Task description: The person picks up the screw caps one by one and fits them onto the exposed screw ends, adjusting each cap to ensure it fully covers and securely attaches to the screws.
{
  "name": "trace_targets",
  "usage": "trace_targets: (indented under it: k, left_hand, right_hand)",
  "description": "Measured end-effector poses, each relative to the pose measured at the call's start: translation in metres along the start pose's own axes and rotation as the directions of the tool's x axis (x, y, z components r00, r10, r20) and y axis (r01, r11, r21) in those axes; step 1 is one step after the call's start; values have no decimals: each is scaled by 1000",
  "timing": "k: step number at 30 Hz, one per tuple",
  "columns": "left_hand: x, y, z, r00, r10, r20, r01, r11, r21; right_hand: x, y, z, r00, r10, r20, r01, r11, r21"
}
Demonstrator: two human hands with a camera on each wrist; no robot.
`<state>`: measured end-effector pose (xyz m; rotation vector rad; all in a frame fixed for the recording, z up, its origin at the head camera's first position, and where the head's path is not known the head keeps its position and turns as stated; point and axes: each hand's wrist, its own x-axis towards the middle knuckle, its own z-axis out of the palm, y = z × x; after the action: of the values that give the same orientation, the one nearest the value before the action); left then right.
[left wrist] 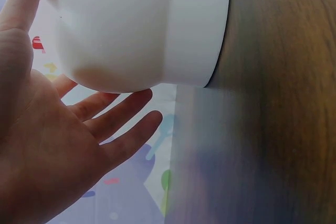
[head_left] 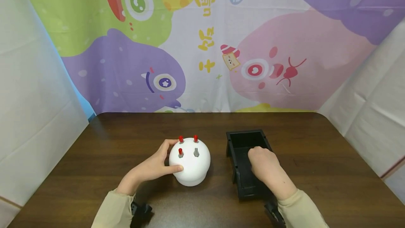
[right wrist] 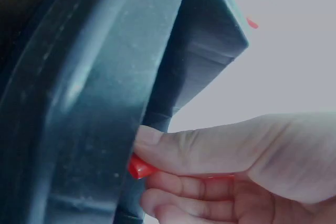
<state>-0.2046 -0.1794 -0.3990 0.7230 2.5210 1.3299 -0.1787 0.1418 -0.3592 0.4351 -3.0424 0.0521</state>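
A white rounded dome [head_left: 190, 163] stands on the table with several small toggle switches on top. Red caps [head_left: 180, 152] cover three levers; the fourth lever [head_left: 196, 152] is bare grey metal. My left hand [head_left: 150, 164] holds the dome from the left, thumb on its near side and index finger at its far side; the other fingers spread along its curve in the left wrist view. Inside the black bin [head_left: 235, 171], my right hand [head_left: 264, 163] pinches a small red cap [right wrist: 140, 167] between thumb and fingers, its end showing beside the bin wall in the right wrist view.
The bin stands to the right of the dome on a dark wooden table [head_left: 133, 133]. A printed cartoon curtain [head_left: 202, 90] hangs behind the table's far edge, and white cloth [head_left: 367, 90] flanks both sides.
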Motion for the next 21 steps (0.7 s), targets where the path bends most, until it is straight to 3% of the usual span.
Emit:
trace_targets:
  k: [11,21]
  left_hand:
    - [0,-1,0,1000,-12,3,12,1000,4]
    - [0,1,0,1000,-18,3,18,1000,3]
  right_hand:
    - [-1,-4,-6,999,4,-32,-5,1000,-4]
    - [-4,-7,-8,992,0,-123,1,1000,4]
